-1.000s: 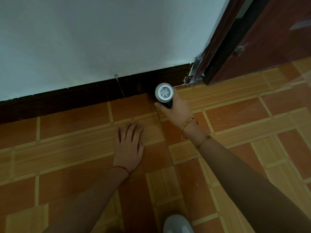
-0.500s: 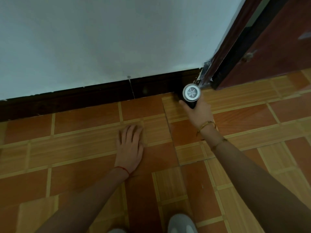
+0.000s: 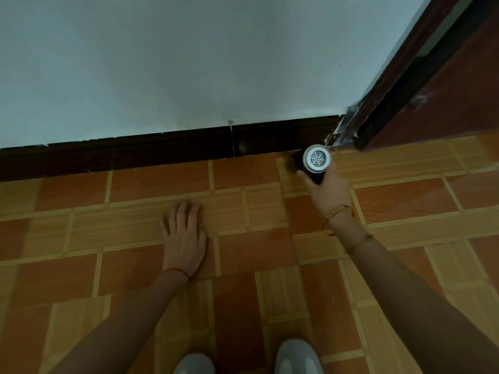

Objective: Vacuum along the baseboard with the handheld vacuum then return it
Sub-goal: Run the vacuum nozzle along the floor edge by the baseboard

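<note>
My right hand grips a black handheld vacuum whose round white vented end faces me. Its front end is hidden below, down at the floor against the right end of the dark baseboard, close to the door frame. My left hand lies flat on the floor tiles, palm down, fingers slightly apart, holding nothing. It is well to the left of the vacuum.
A pale wall rises above the baseboard. A dark brown door frame and a reddish door stand at the right. Orange and wood-pattern tiles cover the floor. Two grey shoe tips show at the bottom edge.
My right hand has slid the vacuum to the right along the baseboard, up to the door frame. My left hand has stayed planted on the floor.
</note>
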### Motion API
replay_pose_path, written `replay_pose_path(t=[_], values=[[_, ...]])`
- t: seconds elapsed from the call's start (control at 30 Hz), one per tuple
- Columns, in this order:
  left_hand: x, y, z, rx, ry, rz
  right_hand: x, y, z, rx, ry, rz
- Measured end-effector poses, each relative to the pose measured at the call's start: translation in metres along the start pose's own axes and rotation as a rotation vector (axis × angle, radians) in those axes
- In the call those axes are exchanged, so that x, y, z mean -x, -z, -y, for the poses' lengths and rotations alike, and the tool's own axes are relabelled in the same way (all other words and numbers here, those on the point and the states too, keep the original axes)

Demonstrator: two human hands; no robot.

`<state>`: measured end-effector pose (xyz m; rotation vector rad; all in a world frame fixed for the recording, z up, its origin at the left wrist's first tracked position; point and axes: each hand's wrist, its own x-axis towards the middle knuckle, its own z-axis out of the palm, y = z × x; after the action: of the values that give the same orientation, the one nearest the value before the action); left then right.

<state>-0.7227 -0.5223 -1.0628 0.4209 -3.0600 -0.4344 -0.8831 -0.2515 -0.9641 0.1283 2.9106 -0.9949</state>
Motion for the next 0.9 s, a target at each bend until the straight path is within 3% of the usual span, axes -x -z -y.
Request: replay_pose_path(t=[0.17, 0.43, 0.7, 0.9], values=[[0.003, -0.004, 0.003, 0.021, 0.013, -0.015, 0.009, -0.011, 0.008, -0.027, 0.066, 0.026], [0.003, -0.004, 0.003, 0.051, 0.003, -0.031, 0.018, -0.057, 0.066, -0.020, 0.287, 0.244], [0.003, -0.003, 0.003, 0.044, 0.004, -0.029, 0.005, -0.044, 0.038, -0.050, 0.097, 0.057], [0.003, -0.002, 0.004, 0.060, 0.003, -0.025, 0.012, -0.064, 0.066, -0.098, 0.228, 0.138]])
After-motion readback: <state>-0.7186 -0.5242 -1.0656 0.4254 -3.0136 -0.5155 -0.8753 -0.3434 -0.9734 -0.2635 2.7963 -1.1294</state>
